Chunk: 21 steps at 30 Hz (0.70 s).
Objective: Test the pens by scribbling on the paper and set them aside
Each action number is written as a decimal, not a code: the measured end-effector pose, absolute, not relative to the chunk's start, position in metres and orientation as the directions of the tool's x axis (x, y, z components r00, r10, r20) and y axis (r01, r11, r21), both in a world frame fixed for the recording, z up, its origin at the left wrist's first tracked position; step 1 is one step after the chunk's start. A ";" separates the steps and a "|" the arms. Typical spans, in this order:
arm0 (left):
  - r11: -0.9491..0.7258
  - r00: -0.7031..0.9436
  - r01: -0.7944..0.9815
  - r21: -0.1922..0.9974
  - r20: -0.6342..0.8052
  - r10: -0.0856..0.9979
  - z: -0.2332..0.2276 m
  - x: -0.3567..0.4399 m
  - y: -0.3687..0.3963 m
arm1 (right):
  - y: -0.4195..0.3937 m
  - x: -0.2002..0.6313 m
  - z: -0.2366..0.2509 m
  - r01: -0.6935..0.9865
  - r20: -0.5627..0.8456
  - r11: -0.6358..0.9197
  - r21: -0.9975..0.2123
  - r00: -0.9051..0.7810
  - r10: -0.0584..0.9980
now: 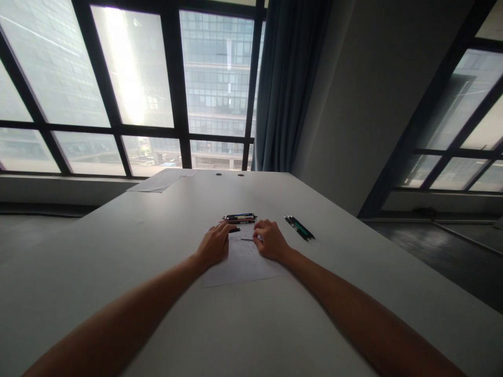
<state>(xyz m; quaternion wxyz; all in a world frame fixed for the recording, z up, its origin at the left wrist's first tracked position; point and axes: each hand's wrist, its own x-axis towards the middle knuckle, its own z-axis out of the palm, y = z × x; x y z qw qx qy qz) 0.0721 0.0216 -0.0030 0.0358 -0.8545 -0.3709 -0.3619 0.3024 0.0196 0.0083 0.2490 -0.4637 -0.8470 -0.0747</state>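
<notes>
A white sheet of paper (242,269) with faint marks lies on the table under both hands. My left hand (214,245) rests at its left edge, fingers closed round a short dark pen-like piece (234,230) whose end sticks out to the right. On the right side of the sheet, my right hand (271,240) is closed in a pinch on a thin dark stick (247,240) that points left. What the thin stick is exactly, I cannot make out. Just beyond my fingers lies a row of several pens (239,216), partly hidden by the left hand.
To the right of my right hand lie several dark and green pens (299,228) side by side. More papers (159,181) are at the table's far left edge. Two round dark holes (241,175) sit near the far edge of the white table (168,314). Windows and a blue curtain (288,89) stand beyond.
</notes>
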 end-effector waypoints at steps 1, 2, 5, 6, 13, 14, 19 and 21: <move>-0.717 0.466 0.669 0.196 0.641 0.610 -0.002 0.072 0.021 | 0.019 0.302 0.009 0.823 0.487 0.559 -0.102 -0.449 0.749; -0.709 0.465 0.680 0.190 0.636 0.616 -0.002 0.072 0.020 | 0.019 0.302 0.009 0.822 0.485 0.561 -0.098 -0.453 0.748; -0.669 0.442 0.717 0.194 0.616 0.652 0.001 0.073 0.018 | 0.018 0.301 0.009 0.826 0.509 0.556 -0.090 -0.442 0.739; -0.653 0.431 0.731 0.201 0.607 0.668 0.002 0.073 0.017 | 0.018 0.300 0.009 0.831 0.529 0.549 -0.093 -0.426 0.734; -0.575 0.399 0.783 0.238 0.518 0.757 0.004 0.075 0.015 | 0.020 0.301 0.010 0.839 0.620 0.524 -0.146 -0.336 0.710; -0.569 0.398 0.787 0.238 0.508 0.764 0.003 0.075 0.016 | 0.021 0.301 0.010 0.843 0.618 0.519 -0.145 -0.332 0.712; -0.567 0.426 0.799 0.199 0.478 0.768 0.000 0.075 0.019 | 0.019 0.302 0.010 0.864 0.593 0.494 -0.093 -0.351 0.725; -0.571 0.433 0.800 0.184 0.481 0.762 -0.001 0.075 0.020 | 0.018 0.301 0.009 0.867 0.579 0.495 -0.056 -0.375 0.724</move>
